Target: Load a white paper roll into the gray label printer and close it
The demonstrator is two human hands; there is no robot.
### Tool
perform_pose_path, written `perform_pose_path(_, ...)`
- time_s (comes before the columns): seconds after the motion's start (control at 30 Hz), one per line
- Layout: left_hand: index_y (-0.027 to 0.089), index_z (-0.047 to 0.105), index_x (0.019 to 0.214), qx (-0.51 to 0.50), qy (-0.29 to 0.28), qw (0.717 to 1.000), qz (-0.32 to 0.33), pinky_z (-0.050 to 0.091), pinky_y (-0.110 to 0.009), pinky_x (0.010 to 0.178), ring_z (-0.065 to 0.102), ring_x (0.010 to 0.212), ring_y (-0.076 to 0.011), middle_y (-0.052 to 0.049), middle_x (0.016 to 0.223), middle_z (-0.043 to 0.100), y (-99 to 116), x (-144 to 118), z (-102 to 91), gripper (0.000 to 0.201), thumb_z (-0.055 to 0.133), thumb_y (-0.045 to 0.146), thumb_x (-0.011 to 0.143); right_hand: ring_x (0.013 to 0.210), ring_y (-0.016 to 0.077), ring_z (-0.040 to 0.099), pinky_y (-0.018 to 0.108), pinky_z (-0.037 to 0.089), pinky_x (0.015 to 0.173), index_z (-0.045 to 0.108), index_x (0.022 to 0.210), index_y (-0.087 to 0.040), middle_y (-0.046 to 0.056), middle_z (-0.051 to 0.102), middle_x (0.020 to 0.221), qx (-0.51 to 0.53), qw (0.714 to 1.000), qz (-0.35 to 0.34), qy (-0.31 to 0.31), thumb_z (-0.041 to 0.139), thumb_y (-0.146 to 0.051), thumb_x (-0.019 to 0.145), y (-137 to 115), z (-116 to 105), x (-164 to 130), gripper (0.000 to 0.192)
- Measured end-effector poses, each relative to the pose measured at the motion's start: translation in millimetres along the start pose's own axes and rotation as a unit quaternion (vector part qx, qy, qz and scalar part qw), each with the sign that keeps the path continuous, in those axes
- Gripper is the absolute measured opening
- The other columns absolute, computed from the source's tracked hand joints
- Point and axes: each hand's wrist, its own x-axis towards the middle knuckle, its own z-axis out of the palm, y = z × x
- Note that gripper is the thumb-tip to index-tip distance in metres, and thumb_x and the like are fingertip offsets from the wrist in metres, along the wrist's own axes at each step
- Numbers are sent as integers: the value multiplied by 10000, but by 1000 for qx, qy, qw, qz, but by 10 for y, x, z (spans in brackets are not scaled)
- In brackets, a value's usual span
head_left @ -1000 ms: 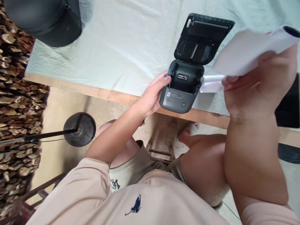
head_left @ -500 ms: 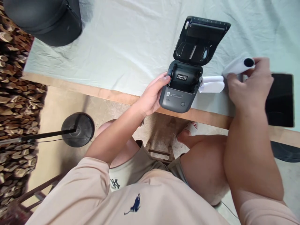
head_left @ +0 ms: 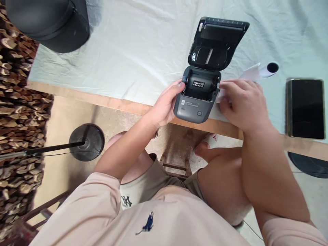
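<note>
The little grey printer (head_left: 198, 99) sits at the near edge of the table (head_left: 133, 54) with its lid (head_left: 217, 42) standing open. The left hand (head_left: 165, 106) still holds the printer's left side. A moment ago the right hand (head_left: 243, 102) was up high with a paper roll (head_left: 266, 69). Now that roll lies on the table, behind and to the right of the printer, with nothing holding it. The right hand has come down to the white paper (head_left: 222, 95) just beside the printer's right side, fingers curled on it. A black phone (head_left: 306, 107) lies far right of the printer.
</note>
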Motion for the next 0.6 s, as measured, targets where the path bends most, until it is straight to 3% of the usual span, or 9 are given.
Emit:
perform_pose_path(0.23,175,645,948,-19,-10,1000,4,608,-321,978,626,1270,-220,2,1057,738,-15,-1,-13,236,460,320,953,1101,277,598,488,475,989,629,1205,-253,82,668,1165,8,998,63,-7,536,-273,763,84,-86,20,452)
perform_pose_path(0.37,177,653,929,-16,-9,1000,3,606,-321,992,619,1280,-220,7,1021,745,-11,-6,-15,239,467,325,950,1017,235,617,455,503,950,668,1156,-265,73,676,1090,44,996,80,18,634,-279,730,82,-103,11,427)
perform_pose_path(0.5,171,656,906,-17,-1,1000,-2,584,-330,1036,594,1312,-225,1,1033,742,-1,-4,-3,249,463,322,950,850,123,610,304,547,747,665,1154,-250,70,641,1093,122,985,99,77,708,-415,734,83,-123,0,453)
perform_pose_path(0.6,171,648,885,-19,0,1000,-4,576,-318,1043,592,1315,-217,6,1024,740,-5,1,-5,255,451,318,952,790,104,605,280,549,666,615,1063,-216,58,620,984,307,936,110,130,716,-510,729,127,-80,12,456)
